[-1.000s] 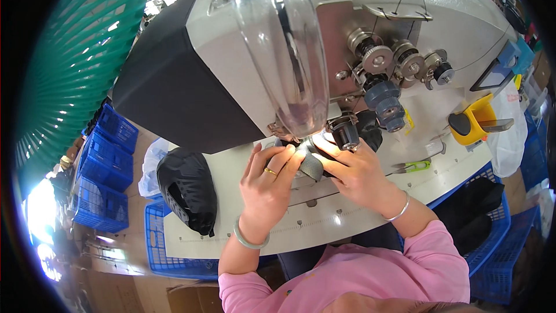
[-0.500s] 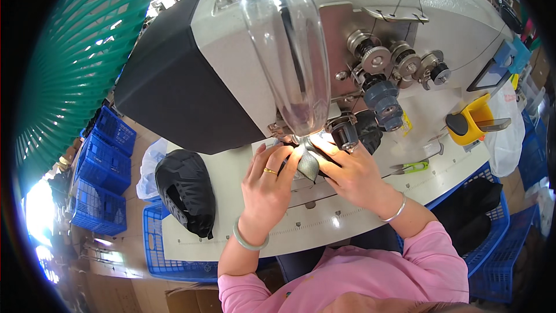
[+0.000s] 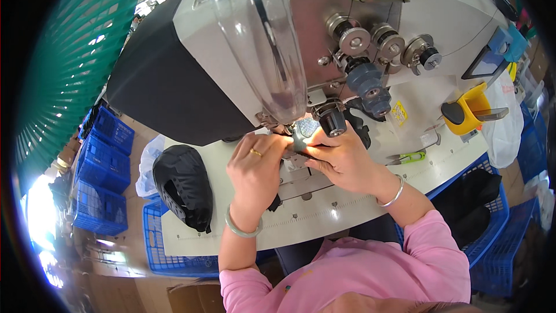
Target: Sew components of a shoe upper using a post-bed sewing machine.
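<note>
A dark grey ribbed fabric piece (image 3: 299, 142) lies under the head of a sewing machine (image 3: 223, 64), lit by its lamp. My left hand (image 3: 255, 165) pinches the piece's left side, thumb and fingers closed. On the other side my right hand (image 3: 341, 159) grips it, its fingers folded together just below the machine's black knob. A patterned bluish-grey patch (image 3: 307, 126) of the work shows between my hands. The needle is hidden from view. Left of my left hand a black shoe upper (image 3: 182, 188) rests on the table.
Green-handled thread snips (image 3: 408, 157) lie right of my right hand on the pale table (image 3: 359, 206). Beyond stands a yellow holder (image 3: 475, 110) with a metal blade. A blue crate (image 3: 486, 226) of black pieces sits below the right edge. A green fan (image 3: 75, 64) is at upper left.
Both hands have drawn closer to the fabric and turned it, so its pointed grey flap no longer sticks out toward me. My fingers have folded from spread to pinching. The view shifted slightly.
</note>
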`<state>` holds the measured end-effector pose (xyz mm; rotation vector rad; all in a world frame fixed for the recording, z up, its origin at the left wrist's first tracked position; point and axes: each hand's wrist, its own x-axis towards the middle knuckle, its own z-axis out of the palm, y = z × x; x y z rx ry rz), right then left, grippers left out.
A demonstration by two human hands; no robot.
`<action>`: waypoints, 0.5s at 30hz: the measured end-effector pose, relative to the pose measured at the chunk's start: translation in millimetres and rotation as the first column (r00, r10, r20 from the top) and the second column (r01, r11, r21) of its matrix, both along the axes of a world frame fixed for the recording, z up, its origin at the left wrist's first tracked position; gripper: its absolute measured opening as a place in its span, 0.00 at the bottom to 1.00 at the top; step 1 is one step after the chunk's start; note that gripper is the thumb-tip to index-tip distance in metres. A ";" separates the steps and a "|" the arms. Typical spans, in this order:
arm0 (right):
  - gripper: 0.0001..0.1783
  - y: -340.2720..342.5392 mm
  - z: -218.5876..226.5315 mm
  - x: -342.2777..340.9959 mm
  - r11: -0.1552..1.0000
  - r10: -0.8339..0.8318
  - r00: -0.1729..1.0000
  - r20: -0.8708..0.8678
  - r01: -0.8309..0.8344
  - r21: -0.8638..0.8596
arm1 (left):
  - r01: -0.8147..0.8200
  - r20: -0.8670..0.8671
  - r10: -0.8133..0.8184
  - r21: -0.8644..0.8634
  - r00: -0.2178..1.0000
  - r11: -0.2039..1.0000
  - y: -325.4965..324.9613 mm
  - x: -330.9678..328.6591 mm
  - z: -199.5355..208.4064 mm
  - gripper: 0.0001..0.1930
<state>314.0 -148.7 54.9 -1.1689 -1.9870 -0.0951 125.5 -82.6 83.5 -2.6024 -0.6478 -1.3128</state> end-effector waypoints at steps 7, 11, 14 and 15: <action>0.16 -3.0 2.1 8.1 0.999 -0.007 0.987 0.158 0.001 0.036 | 0.004 -0.080 0.007 0.138 0.997 0.990 -5.8 -2.3 -6.9 0.15; 0.20 -2.9 -2.4 9.3 0.997 -0.047 0.980 0.194 0.033 0.072 | -0.004 -0.070 0.013 0.129 0.997 0.992 -8.2 0.4 -10.1 0.16; 0.21 -4.7 -1.3 9.1 0.995 -0.057 0.981 0.185 0.041 0.092 | 0.010 -0.070 -0.001 0.121 0.998 0.993 -8.9 0.5 -7.1 0.16; 0.21 -4.6 -2.0 8.8 0.995 -0.067 0.980 0.186 0.051 0.091 | 0.006 -0.071 0.002 0.122 0.997 0.993 -8.4 0.7 -7.1 0.15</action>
